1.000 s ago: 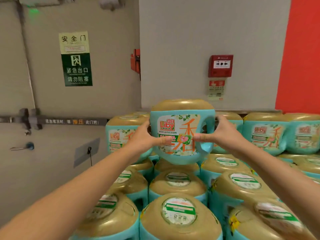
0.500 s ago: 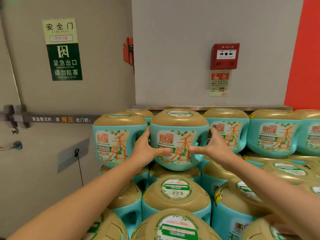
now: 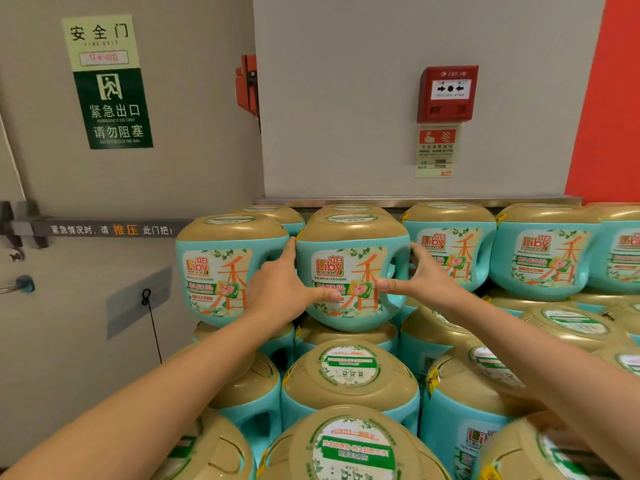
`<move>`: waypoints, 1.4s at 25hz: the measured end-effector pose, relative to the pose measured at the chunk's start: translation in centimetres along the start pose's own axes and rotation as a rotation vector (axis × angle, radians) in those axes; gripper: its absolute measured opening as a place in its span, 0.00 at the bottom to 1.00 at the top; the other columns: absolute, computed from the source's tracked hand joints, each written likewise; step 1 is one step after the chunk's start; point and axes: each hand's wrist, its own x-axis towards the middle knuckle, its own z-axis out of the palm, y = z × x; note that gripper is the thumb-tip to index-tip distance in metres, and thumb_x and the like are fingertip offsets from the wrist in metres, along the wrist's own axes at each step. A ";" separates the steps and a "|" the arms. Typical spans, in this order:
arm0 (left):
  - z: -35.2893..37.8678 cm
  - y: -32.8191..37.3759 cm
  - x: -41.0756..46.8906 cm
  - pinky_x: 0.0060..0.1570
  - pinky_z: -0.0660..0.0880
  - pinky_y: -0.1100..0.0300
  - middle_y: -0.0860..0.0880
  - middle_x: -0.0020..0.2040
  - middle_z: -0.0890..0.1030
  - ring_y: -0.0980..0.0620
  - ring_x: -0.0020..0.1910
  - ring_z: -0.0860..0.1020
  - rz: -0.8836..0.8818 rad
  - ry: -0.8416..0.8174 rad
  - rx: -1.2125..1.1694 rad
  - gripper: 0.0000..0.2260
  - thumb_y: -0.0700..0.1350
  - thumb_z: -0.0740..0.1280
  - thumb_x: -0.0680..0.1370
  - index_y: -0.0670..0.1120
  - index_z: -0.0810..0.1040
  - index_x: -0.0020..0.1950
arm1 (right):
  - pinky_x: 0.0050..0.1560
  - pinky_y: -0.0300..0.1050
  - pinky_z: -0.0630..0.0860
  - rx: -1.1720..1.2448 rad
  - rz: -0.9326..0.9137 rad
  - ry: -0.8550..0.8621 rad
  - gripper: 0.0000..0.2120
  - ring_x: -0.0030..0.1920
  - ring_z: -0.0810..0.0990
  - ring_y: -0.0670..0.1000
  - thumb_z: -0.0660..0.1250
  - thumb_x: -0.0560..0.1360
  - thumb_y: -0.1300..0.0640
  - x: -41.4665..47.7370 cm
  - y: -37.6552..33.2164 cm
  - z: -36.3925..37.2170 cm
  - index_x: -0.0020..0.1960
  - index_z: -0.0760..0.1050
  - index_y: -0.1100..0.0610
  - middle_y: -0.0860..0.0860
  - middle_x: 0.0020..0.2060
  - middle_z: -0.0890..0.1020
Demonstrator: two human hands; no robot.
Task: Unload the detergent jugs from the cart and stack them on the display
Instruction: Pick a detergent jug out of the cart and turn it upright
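Two hands (image 3: 280,289) (image 3: 427,282) grip a jug (image 3: 349,271) labelled "Liby".

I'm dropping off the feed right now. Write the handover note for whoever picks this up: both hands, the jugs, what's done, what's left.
Left hand: grips the left side of the jug, thumb on its label.
Right hand: grips the right side by the handle, thumb on the label.
Jug: upright in the top row, between the left neighbour and the right neighbour, over the lower jugs. I cannot tell whether it is fully seated.
Done: jugs stand on both sides of it.
Left: check it sits level, let go, fetch the next from the cart, which is out of view.
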 end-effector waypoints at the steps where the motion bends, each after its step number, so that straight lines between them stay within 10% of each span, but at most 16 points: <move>1: -0.5 -0.2 -0.1 0.48 0.78 0.55 0.52 0.62 0.80 0.52 0.58 0.79 0.057 0.070 0.013 0.48 0.67 0.75 0.63 0.51 0.61 0.77 | 0.45 0.32 0.71 -0.015 0.000 0.000 0.46 0.54 0.75 0.41 0.78 0.55 0.42 0.1 0.0 -0.1 0.68 0.64 0.50 0.42 0.56 0.75; 4: -2.7 -2.2 -1.0 0.49 0.77 0.57 0.54 0.52 0.83 0.56 0.49 0.81 0.252 0.381 -0.250 0.23 0.53 0.75 0.71 0.51 0.75 0.65 | 0.53 0.40 0.72 -0.040 0.005 0.008 0.45 0.58 0.75 0.47 0.78 0.55 0.42 0.1 -0.1 -0.1 0.68 0.65 0.51 0.45 0.59 0.76; 8: -4.2 -7.0 -0.4 0.66 0.64 0.50 0.44 0.69 0.68 0.43 0.68 0.66 0.053 0.589 -0.239 0.37 0.49 0.79 0.68 0.48 0.65 0.72 | 0.54 0.41 0.73 -0.053 -0.001 0.024 0.43 0.57 0.75 0.47 0.78 0.57 0.43 -0.1 -0.4 0.2 0.68 0.66 0.51 0.44 0.58 0.76; 14: -3.5 -10.2 0.0 0.72 0.60 0.38 0.45 0.77 0.56 0.43 0.75 0.59 -0.210 0.352 -0.495 0.59 0.52 0.82 0.60 0.58 0.45 0.78 | 0.44 0.31 0.70 -0.019 0.000 0.038 0.39 0.49 0.74 0.36 0.79 0.59 0.47 -0.3 -0.6 1.5 0.65 0.65 0.48 0.36 0.50 0.74; 35: -6.0 -9.4 -0.8 0.72 0.60 0.39 0.44 0.79 0.55 0.42 0.76 0.59 -0.258 0.220 -0.459 0.58 0.50 0.81 0.62 0.55 0.43 0.79 | 0.61 0.51 0.72 -0.360 0.066 0.089 0.44 0.64 0.74 0.54 0.76 0.67 0.43 -3.0 -3.2 1.3 0.74 0.57 0.55 0.53 0.67 0.73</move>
